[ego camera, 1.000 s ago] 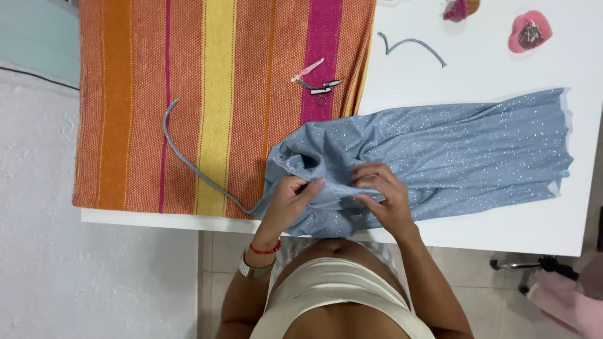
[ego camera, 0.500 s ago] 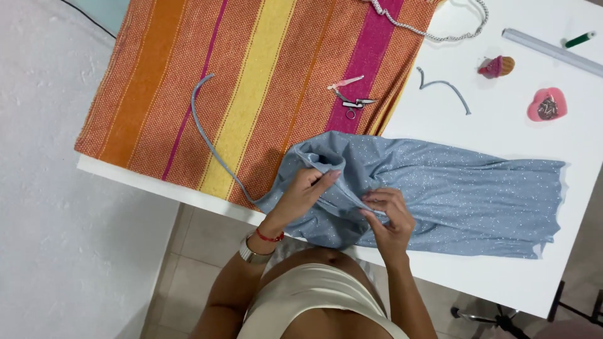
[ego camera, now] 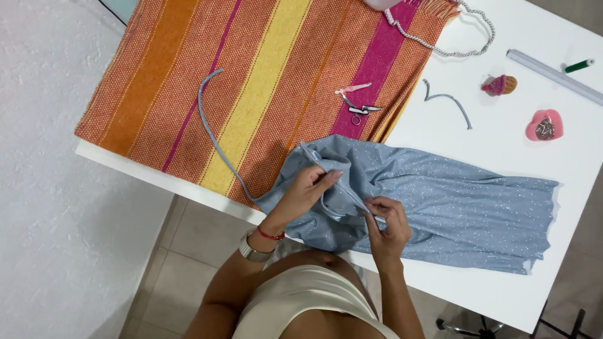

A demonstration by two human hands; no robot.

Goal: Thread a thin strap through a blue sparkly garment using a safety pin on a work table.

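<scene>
Blue speckled cloth (ego camera: 440, 201), lying across the near part of a white table (ego camera: 496, 157), its left end bunched and gathered at the table's front edge, its right end spread flat and reaching toward the table's right side; left hand (ego camera: 301, 194), resting on the bunched end, fingers curled and closed in a pinch on a fold of the cloth, wrist bearing a red string band and a metal watch; right hand (ego camera: 388, 223), just beside the left and slightly nearer the body, fingers closed on a narrow raised edge of the same cloth, though whether that edge is a hem or a separate strip cannot be told from this height; blue cord (ego camera: 210, 135), running from the bunched end in a long curve over a striped woven mat (ego camera: 251, 75) of orange, yellow and pink, which covers the table's left half and touches the cloth at its lower corner; small scissors (ego camera: 361, 110) and a pale pink clip (ego camera: 353, 88), lying on the mat's pink stripe, just above the cloth and apart from it; short blue cord offcut (ego camera: 447, 103), on bare table to the right of the mat; heart-shaped pink dish (ego camera: 544, 125), cupcake-shaped pincushion (ego camera: 499, 84), grey ruler (ego camera: 553, 76) and green pen (ego camera: 579, 64), grouped at the far right, well apart from both hands; silver chain (ego camera: 440, 44), looped at the mat's far corner.
</scene>
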